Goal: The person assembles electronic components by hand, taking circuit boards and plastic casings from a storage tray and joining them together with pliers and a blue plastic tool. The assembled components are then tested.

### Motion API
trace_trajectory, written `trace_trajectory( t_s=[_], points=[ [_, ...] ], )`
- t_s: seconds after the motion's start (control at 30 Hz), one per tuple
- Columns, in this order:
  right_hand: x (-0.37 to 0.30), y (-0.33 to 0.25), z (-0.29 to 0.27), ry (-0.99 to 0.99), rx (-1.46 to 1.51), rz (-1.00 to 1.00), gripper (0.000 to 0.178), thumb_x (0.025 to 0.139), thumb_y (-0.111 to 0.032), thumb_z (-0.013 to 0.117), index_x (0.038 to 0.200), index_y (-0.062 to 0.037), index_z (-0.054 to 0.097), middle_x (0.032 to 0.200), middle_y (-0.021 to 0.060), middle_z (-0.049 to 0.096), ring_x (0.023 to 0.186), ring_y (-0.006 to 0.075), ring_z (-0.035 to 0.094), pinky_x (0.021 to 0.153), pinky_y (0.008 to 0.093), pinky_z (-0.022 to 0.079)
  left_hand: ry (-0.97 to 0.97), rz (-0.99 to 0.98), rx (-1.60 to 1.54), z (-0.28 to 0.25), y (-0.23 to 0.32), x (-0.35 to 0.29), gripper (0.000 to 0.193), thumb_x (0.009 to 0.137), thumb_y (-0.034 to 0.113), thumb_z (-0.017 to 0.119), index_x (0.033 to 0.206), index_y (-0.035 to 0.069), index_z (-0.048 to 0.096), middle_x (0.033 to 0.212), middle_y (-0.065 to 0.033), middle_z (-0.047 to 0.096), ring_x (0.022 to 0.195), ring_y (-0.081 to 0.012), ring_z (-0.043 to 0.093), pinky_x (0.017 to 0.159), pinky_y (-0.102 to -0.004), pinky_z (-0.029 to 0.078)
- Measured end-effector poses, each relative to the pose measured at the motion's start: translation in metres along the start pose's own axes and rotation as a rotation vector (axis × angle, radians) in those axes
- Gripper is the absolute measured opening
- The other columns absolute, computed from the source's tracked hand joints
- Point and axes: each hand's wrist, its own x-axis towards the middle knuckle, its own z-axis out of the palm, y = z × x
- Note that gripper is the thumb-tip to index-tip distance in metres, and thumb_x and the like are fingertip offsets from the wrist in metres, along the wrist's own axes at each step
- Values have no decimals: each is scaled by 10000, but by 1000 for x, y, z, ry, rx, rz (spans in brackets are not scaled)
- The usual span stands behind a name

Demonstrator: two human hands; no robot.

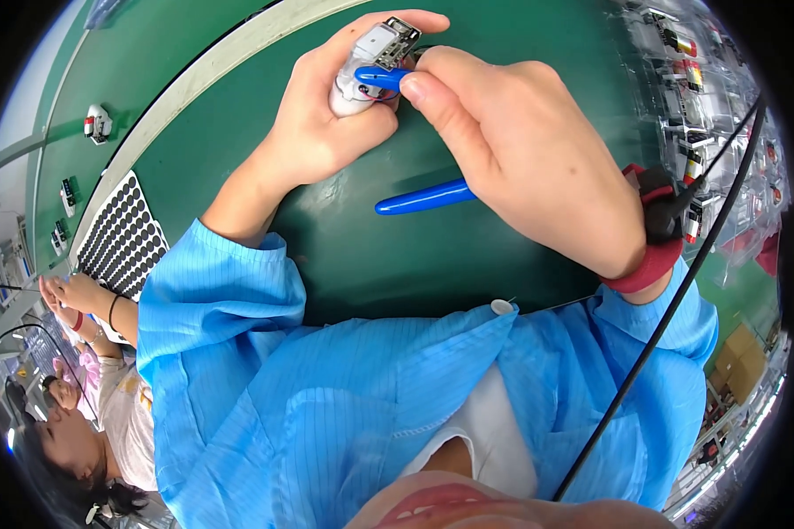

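Observation:
Near the top middle, my left hand (pixel 326 115) is closed around a small white plastic housing (pixel 351 92). A small circuit board (pixel 399 42) shows at the housing's upper end, and thin red and dark wires run beside it. My right hand (pixel 538 150) grips a tool with two blue handles (pixel 428 196), which looks like pliers; its head is hidden in the hand. One blue handle end lies against or just over the housing below the board. The other handle points left, over the green mat.
The green work surface (pixel 344 247) has a pale rail (pixel 212 62) along its left. A sheet of black round stickers (pixel 123 234) lies left; beyond the rail sit small units (pixel 97 123). Clear trays of parts (pixel 692 115) line the right. A black cable (pixel 662 309) crosses there. Another person works at left.

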Motion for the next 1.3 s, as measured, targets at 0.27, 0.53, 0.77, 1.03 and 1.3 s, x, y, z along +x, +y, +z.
trace_trajectory(
  t_s=[0.27,0.53,0.77,1.03,1.3],
  points=[
    [-10,-19,17,-33,-633,11,191,937,-226,537,894,-50,476,661,119,585,521,331,575,451,408,467,-26,-104,-209,-6,2,-2,408,684,-44,470,1084,20,522,859,-39,530,707,-90,467,602,-223,385],
    [17,5,12,277,93,-532,259,958,-181,470,844,36,558,733,221,606,679,368,606,568,391,458,-85,-157,-371,-13,2,-7,299,680,-15,462,977,-5,501,783,-56,480,634,-110,427,540,-240,355],
    [6,-14,-14,-21,252,152,259,956,-183,488,827,38,526,690,233,583,641,399,588,543,409,444,-118,-167,-447,-9,6,-7,280,683,22,468,957,-15,504,755,-55,446,589,-117,401,500,-251,338],
    [5,-28,-21,-168,20,137,214,951,-184,486,855,8,482,637,216,578,566,395,572,513,446,448,-77,-203,-446,-3,9,-9,290,703,15,475,988,-20,522,784,-78,500,596,-131,431,508,-260,361],
    [12,-19,-8,-51,9,92,251,961,-195,463,839,20,504,614,210,568,550,397,561,505,455,433,-146,-218,-454,-6,7,-11,282,681,0,480,961,-11,511,774,-78,483,575,-142,443,497,-266,360]
  ],
)
